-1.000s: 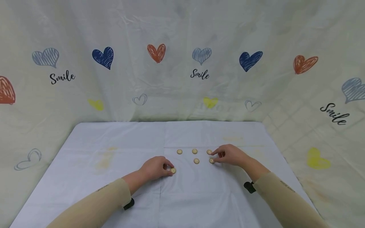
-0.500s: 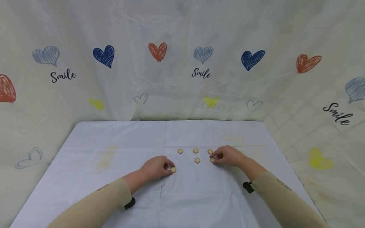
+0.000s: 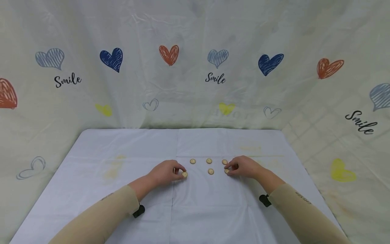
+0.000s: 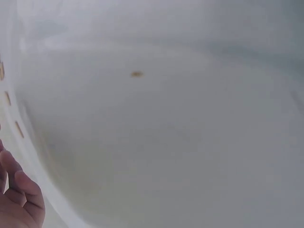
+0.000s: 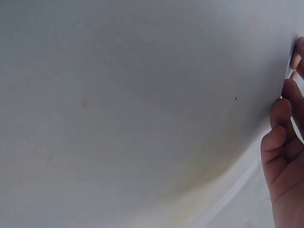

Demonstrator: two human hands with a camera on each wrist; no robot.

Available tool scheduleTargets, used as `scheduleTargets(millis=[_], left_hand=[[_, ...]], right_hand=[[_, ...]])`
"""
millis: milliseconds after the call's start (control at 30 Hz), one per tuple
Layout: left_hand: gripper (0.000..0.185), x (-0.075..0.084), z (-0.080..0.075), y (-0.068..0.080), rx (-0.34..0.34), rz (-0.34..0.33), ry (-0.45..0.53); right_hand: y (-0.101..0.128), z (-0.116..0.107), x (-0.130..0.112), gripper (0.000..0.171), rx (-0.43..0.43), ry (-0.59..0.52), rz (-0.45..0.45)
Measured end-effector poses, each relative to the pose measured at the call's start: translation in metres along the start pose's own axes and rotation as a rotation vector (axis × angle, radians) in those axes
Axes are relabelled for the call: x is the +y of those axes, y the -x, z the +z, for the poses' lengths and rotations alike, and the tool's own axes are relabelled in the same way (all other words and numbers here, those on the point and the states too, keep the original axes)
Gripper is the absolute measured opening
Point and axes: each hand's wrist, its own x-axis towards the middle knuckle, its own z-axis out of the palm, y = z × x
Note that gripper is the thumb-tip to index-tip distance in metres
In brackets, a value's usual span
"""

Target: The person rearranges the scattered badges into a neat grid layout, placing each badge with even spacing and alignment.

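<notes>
Right now the left hand (image 3: 166,173) rests on the white cloth (image 3: 128,203) near the middle of the table, with its fingers curled and its fingertips pinching a small round tan button (image 3: 184,174). That button sits at the very tip of the hand, on the side toward the other hand, so it is touching the fingers and not apart from them. It is round and flat, so it has no long side to line up. The right hand (image 3: 245,166) lies a little way off toward the right edge, also with curled fingers, and its fingertips touch another button (image 3: 226,171) just in front of them; whether it truly grips it or only presses on it is hard to tell. Between the two hands lies one loose button (image 3: 211,171). A bit farther toward the back edge of the table there is a row of three more: one (image 3: 192,161) closest to the left hand, one (image 3: 209,161) in the middle, and one (image 3: 224,162) right by the right hand's fingers. The left hand is much nearer to the button it pinches than the right hand is. The wrist pictures show mostly blurry cloth.
</notes>
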Motion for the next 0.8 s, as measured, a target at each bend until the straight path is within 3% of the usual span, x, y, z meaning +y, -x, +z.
scheduleTargets(millis=[233, 467, 800], left_hand=[[0.018, 0.005, -0.005, -0.012, -0.019, -0.01, -0.006], [0.015, 0.003, 0.0, -0.028, -0.043, -0.002, -0.027], [0.021, 0.001, 0.009, -0.025, -0.033, 0.01, -0.078]], right_hand=[[0.0, 0.002, -0.001, 0.021, 0.013, -0.009, 0.004], [-0.005, 0.003, -0.005, 0.021, 0.001, 0.004, -0.008], [-0.006, 0.008, -0.011, 0.021, -0.007, -0.003, -0.017]])
